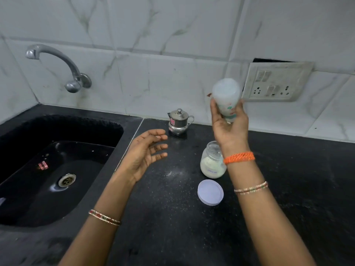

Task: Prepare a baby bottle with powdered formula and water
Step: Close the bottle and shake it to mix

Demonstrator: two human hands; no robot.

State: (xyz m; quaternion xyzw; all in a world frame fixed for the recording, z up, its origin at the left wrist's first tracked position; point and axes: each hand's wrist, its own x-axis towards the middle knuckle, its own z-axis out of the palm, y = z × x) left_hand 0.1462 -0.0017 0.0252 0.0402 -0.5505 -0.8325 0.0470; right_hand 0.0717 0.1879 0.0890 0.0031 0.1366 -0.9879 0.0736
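My right hand (229, 125) grips a translucent baby bottle (226, 96) with small printed marks, raised above the black counter with its flat base turned up toward me; its neck end is hidden inside my palm. Under that wrist stands an open glass jar (212, 164) about half full of white powder. The jar's pale lilac lid (210, 192) lies flat on the counter just in front of it. My left hand (148, 150) hovers open, palm facing right, to the left of the jar and holds nothing. A small lidded steel pot (179, 121) stands near the wall.
A black sink (53, 169) with a steel drain fills the left side, under a curved wall tap (61, 64). A switch and socket plate (276, 81) is on the tiled wall at right. Fine white powder specks dot the counter (169, 217).
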